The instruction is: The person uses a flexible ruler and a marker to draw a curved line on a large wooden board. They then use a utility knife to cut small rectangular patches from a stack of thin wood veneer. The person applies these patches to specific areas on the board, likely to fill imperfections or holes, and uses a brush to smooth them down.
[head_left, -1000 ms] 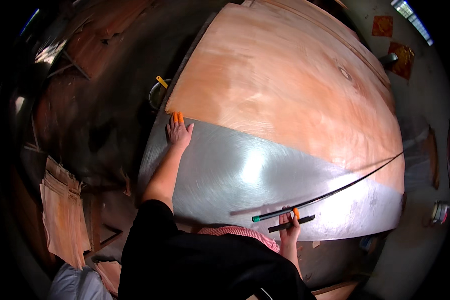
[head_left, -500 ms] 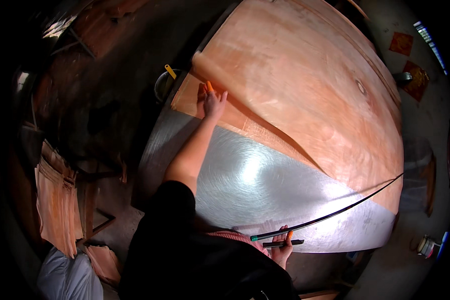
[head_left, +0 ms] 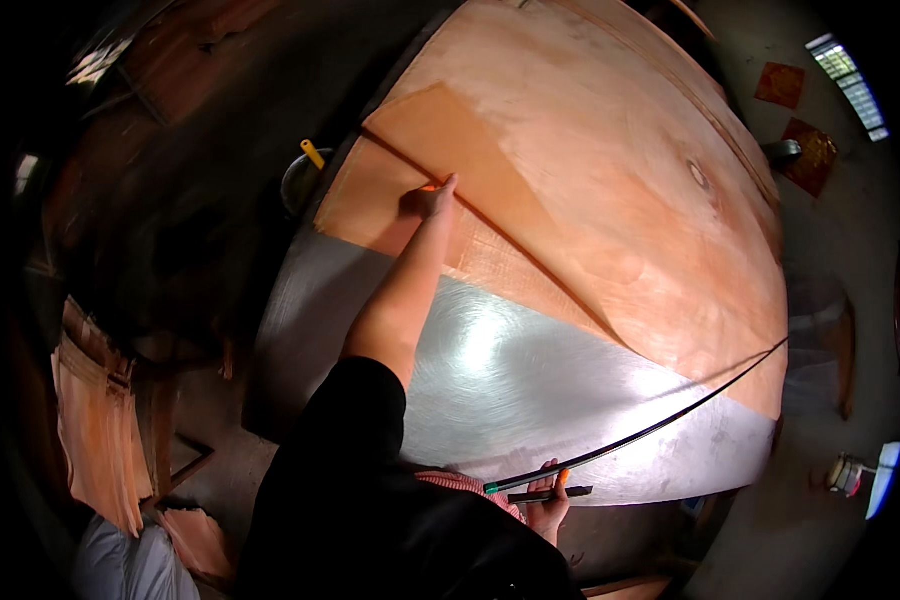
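A large thin sheet of wood veneer (head_left: 660, 200) lies over a shiny metal table top (head_left: 510, 390). Its near left part is folded back as a flap (head_left: 470, 130), baring lighter veneer beneath. My left hand (head_left: 436, 198) is closed at the crease of this fold, with orange covering on a finger; part of its grip is hidden. Low in the picture, my right hand (head_left: 547, 512) is closed round a long thin black strip (head_left: 630, 440) and a short dark flat tool (head_left: 560, 494). The strip bows out across the metal to the table's right edge.
Stacked veneer pieces (head_left: 100, 430) stand at the left, above a pale plastic bag (head_left: 135, 565). A container with a yellow handle (head_left: 313, 154) sits beyond the table's left edge. Red-gold paper squares (head_left: 780, 85) lie on the floor at the right.
The lifted veneer edge has been folded over flat into a flap, and my left hand has come to the crease. My right hand still holds the strip and the dark tool. The view shifted slightly.
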The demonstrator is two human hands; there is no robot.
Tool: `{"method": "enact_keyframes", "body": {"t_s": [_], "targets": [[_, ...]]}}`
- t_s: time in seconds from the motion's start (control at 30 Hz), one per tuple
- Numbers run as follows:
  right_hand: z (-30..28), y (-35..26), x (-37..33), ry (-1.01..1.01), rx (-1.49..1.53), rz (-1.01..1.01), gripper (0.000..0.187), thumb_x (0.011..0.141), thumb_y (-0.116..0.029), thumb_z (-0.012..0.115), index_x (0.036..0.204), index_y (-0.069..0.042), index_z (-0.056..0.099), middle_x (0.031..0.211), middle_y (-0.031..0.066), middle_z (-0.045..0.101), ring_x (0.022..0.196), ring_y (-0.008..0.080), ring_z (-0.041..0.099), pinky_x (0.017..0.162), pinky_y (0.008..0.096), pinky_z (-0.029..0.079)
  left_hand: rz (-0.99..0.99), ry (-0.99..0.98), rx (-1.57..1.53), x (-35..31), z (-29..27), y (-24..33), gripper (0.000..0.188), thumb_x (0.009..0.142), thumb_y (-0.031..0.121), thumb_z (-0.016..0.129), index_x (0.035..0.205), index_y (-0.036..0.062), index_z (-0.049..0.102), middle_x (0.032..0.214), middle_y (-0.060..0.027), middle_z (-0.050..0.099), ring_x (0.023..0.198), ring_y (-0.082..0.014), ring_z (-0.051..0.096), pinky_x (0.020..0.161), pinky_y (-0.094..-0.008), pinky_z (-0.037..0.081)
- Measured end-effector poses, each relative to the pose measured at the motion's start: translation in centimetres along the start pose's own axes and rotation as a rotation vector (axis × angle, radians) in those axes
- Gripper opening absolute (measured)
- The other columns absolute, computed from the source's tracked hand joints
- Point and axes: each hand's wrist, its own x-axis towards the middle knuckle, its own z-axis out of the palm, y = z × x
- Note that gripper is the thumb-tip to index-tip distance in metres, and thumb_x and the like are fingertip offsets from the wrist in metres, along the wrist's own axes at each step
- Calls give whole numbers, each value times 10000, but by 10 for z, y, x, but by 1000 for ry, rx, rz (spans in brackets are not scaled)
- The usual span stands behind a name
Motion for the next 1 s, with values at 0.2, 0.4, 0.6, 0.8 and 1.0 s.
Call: {"method": "enact_keyframes", "body": {"t_s": [0.2,0.4,0.6,0.8,1.0], "targets": [[-8,4,-17,146,119,-107,305,854,-203,394,1109,-46,454,1109,44,515,1035,167,471,857,325,365,-349,-383,-65,-67,21,33,579,557,324,767,982,64,473,902,-78,516,732,-187,516,656,-314,481],[3,3,-17,130,101,-127,333,835,-186,379,1118,-20,434,1088,50,518,1027,183,474,855,316,366,-412,-330,-136,-84,6,84,403,665,283,691,928,37,509,872,-88,516,694,-184,509,586,-290,490],[9,1,-21,65,204,-124,344,814,-163,393,1126,-20,418,1107,65,501,1030,206,467,848,334,375,-305,-494,-170,-81,-13,66,310,766,271,573,994,70,511,952,-63,509,759,-173,492,599,-295,460],[30,2,-29,65,198,-160,343,824,-168,394,1127,-7,415,1094,70,509,1021,211,475,841,340,388,-344,-581,-179,-90,-59,38,360,768,296,582,1010,41,501,968,-81,506,774,-174,494,645,-291,463],[27,6,-27,-19,219,-169,367,809,-164,434,1152,-47,375,1165,112,449,1078,255,424,909,362,332,-409,-588,-151,-128,-134,4,332,779,289,575,982,36,508,851,-63,539,689,-151,502,613,-262,450]]}}
